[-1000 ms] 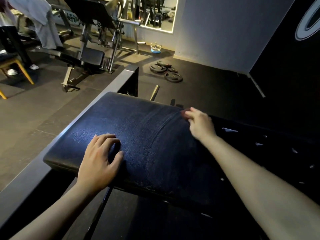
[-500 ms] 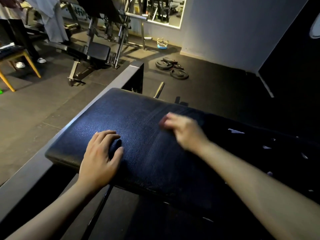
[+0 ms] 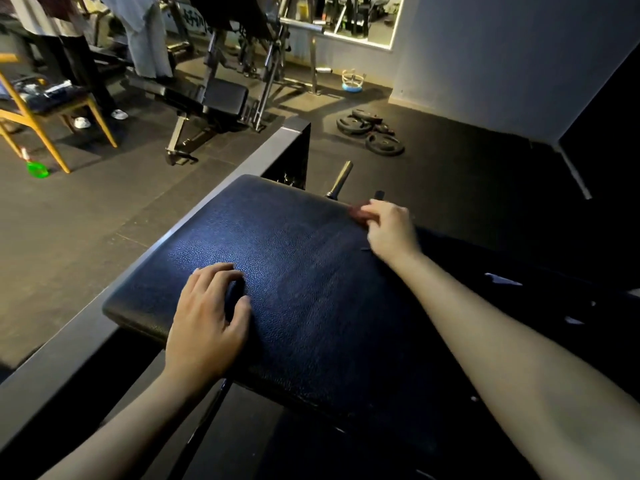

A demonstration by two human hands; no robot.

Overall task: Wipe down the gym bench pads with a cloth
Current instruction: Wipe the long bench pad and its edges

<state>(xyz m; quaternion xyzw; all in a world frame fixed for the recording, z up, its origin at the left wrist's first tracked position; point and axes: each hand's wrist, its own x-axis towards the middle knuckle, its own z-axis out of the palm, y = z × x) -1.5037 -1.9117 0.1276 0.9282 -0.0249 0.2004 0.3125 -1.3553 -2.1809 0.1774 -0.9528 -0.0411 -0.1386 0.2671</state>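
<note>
Centrally, pebbled black pad point(image 3: 311, 289); weight plates point(image 3: 370, 129) beyond.

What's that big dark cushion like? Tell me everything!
The pad is a wide, dark cushion with pebbled, leather-like skin and rounded edges, shining bluish where light hits. The left hand rests on its near part; the right hand holds a small reddish cloth at its far edge.

The pad point(image 3: 311, 289) is dark, pebble-grained, leather-like upholstery with a soft sheen left of the grip of the right hand point(image 3: 391, 230). In the grip, the reddish cloth point(image 3: 358, 213) looks soft and matt. Just beyond it a peg point(image 3: 341, 176) gleams as polished metal; the rail point(image 3: 76, 348) further left is dull, brushed grey metal.
</note>
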